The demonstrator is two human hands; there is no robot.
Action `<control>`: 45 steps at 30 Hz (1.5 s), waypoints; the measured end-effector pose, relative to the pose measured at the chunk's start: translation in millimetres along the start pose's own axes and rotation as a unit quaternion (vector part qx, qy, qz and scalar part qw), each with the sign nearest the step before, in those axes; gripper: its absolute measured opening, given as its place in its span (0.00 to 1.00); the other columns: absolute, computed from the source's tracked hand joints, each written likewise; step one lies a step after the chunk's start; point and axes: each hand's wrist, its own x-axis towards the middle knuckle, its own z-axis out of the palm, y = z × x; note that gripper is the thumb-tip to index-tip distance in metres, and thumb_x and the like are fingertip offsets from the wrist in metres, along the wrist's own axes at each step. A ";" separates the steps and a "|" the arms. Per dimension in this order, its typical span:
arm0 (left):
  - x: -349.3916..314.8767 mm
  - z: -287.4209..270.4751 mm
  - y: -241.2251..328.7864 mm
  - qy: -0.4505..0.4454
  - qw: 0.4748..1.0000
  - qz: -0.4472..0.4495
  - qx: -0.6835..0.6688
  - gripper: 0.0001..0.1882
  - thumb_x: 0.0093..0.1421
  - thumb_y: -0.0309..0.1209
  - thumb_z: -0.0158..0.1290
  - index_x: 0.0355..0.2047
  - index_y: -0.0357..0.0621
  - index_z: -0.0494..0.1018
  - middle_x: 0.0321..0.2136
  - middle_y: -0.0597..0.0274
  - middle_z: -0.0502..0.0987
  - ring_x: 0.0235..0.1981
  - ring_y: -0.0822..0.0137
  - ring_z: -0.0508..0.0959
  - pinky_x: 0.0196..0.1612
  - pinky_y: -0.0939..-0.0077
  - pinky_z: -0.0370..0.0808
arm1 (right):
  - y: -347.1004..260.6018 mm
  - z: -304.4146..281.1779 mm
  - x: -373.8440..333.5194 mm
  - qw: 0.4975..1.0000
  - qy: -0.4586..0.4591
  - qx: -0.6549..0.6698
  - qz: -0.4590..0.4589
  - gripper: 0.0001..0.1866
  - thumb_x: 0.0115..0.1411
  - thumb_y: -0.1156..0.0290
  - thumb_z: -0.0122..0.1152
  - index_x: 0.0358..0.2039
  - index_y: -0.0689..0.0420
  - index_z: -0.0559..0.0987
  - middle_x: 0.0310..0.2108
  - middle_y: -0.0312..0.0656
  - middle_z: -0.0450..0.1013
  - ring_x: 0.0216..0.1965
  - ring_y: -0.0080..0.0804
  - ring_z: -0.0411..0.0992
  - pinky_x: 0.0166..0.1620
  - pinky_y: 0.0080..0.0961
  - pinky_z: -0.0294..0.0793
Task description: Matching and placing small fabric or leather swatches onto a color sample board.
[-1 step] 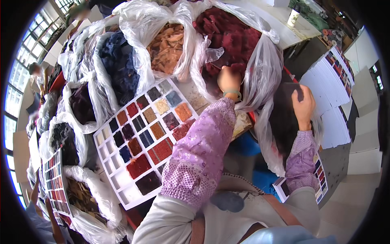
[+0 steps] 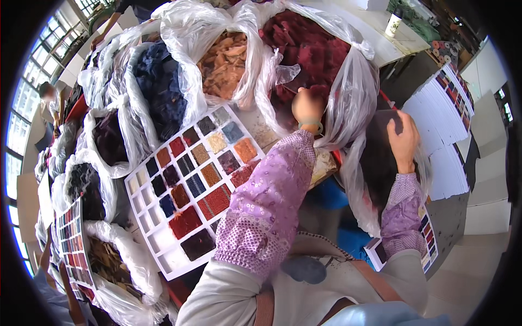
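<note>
My left hand (image 2: 309, 110) reaches over an open clear plastic bag (image 2: 356, 81) of dark red fuzzy fabric pieces (image 2: 304, 46). It is blurred, so its fingers and anything in them cannot be made out. On the right, my right hand (image 2: 404, 142) grips the upper edge of a dark brown piece (image 2: 389, 122), thumb and fingers around it. Dark brown material extends below that hand, beside hanging clear plastic. Under my left forearm lies a white sample board (image 2: 204, 220) with a grid of coloured textile swatches, several of its cells white.
Bags of orange-tan scraps (image 2: 224, 57), navy scraps (image 2: 157, 73) and brown scraps (image 2: 109, 263) crowd the left and back. A second swatch board (image 2: 73, 239) stands far left. White sheets (image 2: 440, 125) are stacked right. A cup (image 2: 392, 25) stands back right. Other people work at the left.
My right hand has shifted slightly left and up. My left hand is almost unchanged. At the far upper left, another person has moved, and an arm now shows there.
</note>
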 end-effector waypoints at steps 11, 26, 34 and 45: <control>36.7 -35.5 8.1 -0.048 0.998 -0.034 0.015 0.13 0.34 0.34 0.57 0.23 0.44 0.73 0.25 0.50 0.76 0.32 0.51 0.76 0.38 0.63 0.71 | -44.9 83.4 53.9 0.984 -0.138 0.035 -0.106 0.10 0.48 0.74 0.54 0.32 0.50 0.77 0.22 0.39 0.66 0.26 0.40 0.70 0.28 0.31 0.69; 38.1 -11.4 -25.0 -0.216 0.957 -0.050 -0.189 0.16 0.46 0.27 0.49 0.38 0.44 0.74 0.24 0.61 0.75 0.26 0.68 0.75 0.31 0.76 0.73 | -57.1 148.7 65.8 0.963 -0.260 0.067 -0.020 0.09 0.49 0.63 0.54 0.29 0.50 0.79 0.30 0.43 0.73 0.35 0.43 0.71 0.38 0.36 0.69; 10.8 -26.9 -25.0 -0.228 0.965 0.125 0.023 0.17 0.47 0.29 0.42 0.37 0.49 0.74 0.30 0.44 0.74 0.35 0.47 0.74 0.40 0.60 0.70 | -72.0 122.6 76.4 0.931 -0.363 -0.034 0.003 0.15 0.46 0.55 0.56 0.24 0.55 0.78 0.29 0.45 0.74 0.34 0.45 0.72 0.35 0.39 0.70; 16.5 -31.6 -11.2 -0.164 0.969 -0.046 -0.180 0.14 0.43 0.29 0.52 0.33 0.51 0.77 0.18 0.55 0.74 0.26 0.60 0.76 0.34 0.70 0.72 | -69.1 116.5 76.4 0.939 -0.337 -0.050 0.045 0.16 0.41 0.58 0.51 0.22 0.58 0.77 0.26 0.49 0.73 0.31 0.48 0.72 0.34 0.41 0.70</control>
